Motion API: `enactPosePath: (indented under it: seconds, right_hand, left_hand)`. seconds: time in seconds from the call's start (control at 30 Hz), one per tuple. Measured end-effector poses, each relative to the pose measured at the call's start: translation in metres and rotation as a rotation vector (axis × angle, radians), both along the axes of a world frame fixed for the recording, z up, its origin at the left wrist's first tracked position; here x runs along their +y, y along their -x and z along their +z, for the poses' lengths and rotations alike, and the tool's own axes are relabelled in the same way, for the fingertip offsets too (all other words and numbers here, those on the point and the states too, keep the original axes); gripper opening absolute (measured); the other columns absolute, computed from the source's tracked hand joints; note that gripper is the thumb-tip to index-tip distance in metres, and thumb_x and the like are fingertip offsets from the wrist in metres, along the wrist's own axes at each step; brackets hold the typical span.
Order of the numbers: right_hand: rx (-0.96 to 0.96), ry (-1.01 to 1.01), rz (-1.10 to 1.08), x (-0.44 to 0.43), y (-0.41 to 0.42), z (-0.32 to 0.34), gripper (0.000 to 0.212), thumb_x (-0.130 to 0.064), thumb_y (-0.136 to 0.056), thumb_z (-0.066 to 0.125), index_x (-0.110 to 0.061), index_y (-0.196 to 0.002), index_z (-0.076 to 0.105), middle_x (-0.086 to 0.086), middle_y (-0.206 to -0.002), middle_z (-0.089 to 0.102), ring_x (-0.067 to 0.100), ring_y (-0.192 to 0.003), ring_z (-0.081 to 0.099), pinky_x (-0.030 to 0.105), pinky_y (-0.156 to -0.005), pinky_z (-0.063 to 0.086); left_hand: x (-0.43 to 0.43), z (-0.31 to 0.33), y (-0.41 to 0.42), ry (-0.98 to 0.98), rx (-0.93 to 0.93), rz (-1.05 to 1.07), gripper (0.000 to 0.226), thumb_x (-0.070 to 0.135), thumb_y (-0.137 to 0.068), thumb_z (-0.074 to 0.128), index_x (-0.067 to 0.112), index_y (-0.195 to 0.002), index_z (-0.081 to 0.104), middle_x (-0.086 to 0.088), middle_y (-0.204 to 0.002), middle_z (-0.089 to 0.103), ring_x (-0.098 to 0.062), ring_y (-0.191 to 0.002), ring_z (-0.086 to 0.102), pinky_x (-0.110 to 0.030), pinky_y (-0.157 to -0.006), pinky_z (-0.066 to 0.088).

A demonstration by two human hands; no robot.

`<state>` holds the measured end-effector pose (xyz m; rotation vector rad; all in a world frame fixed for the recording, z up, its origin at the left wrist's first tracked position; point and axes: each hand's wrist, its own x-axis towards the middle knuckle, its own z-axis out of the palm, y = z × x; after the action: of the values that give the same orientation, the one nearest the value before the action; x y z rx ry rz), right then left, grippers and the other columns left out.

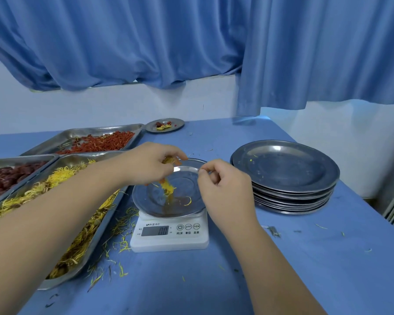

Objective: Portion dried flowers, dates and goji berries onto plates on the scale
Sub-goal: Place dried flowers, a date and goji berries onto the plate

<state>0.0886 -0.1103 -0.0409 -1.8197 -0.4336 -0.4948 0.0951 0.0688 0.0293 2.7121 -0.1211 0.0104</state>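
Observation:
A white digital scale [170, 235] stands mid-table and its display reads 0.0. On it rests a steel plate [191, 208] with a few yellow flower strands [167, 188] in its middle. My left hand [150, 164] hovers over the plate's far left side, fingers closed on a small clump of dried flowers, with strands trailing down. My right hand [225, 187] pinches the plate's right rim. Left of the scale are three steel trays: yellow dried flowers [62, 176], dark red dates [7, 176] and goji berries [100, 143].
A stack of empty steel plates [287, 176] stands to the right of the scale. A filled plate [164, 125] sits at the back by the wall. Loose petals litter the blue table [214, 280] near the trays. Blue curtains hang behind; the table's right edge drops off.

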Motion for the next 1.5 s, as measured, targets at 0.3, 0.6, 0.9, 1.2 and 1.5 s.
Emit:
enactPosePath:
  seconds: [0.3,0.6,0.9,1.2,1.5]
  right_hand:
    - [0.011,0.018,0.005,-0.001,0.0,0.001,0.016,-0.022,-0.085,0.058,-0.021,-0.07,0.06,-0.014,-0.052,0.049,0.008,-0.052,0.043,0.034,-0.055,0.046]
    - [0.015,0.071,0.008,0.0,-0.001,-0.002,0.014,-0.023,-0.085,0.058,-0.023,-0.071,0.061,-0.017,-0.053,0.051,0.009,-0.053,0.045,0.033,-0.056,0.046]
    - [-0.003,0.148,0.015,0.001,0.001,-0.004,0.017,-0.027,-0.088,0.056,-0.023,-0.072,0.062,-0.01,-0.051,0.05,0.01,-0.054,0.048,0.032,-0.056,0.047]
    - [-0.385,0.373,0.035,0.052,0.038,0.007,0.037,-0.026,-0.092,0.052,-0.017,-0.058,0.04,-0.007,-0.054,0.033,0.018,-0.057,0.04,0.039,-0.053,0.04]
    - [-0.336,0.395,0.195,0.133,0.055,0.004,0.026,-0.032,-0.094,0.049,-0.019,-0.11,0.064,-0.007,-0.101,0.058,0.012,-0.094,0.054,0.031,-0.078,0.047]
  left_hand:
    - [0.002,-0.007,0.001,0.148,-0.029,0.005,0.036,0.013,-0.093,0.054,0.036,-0.119,0.06,0.012,-0.106,0.071,-0.015,-0.089,0.069,-0.031,-0.069,0.059]
    - [-0.007,-0.003,-0.003,0.288,-0.058,-0.023,0.027,0.019,-0.094,0.056,0.029,-0.12,0.061,0.003,-0.113,0.067,-0.016,-0.095,0.068,-0.027,-0.075,0.059]
    - [0.005,0.008,0.018,0.413,-0.084,-0.003,0.023,0.024,-0.098,0.052,0.029,-0.118,0.062,0.012,-0.11,0.069,-0.005,-0.087,0.071,-0.022,-0.075,0.056]
    - [0.088,0.003,0.06,0.379,-0.161,0.146,0.017,0.024,-0.096,0.058,0.032,-0.106,0.068,0.008,-0.098,0.074,-0.008,-0.084,0.071,-0.027,-0.072,0.053]
    - [0.248,0.013,0.103,0.119,-0.216,0.472,0.015,0.034,-0.096,0.053,0.041,-0.095,0.067,0.009,-0.09,0.07,-0.013,-0.085,0.064,-0.033,-0.075,0.048]
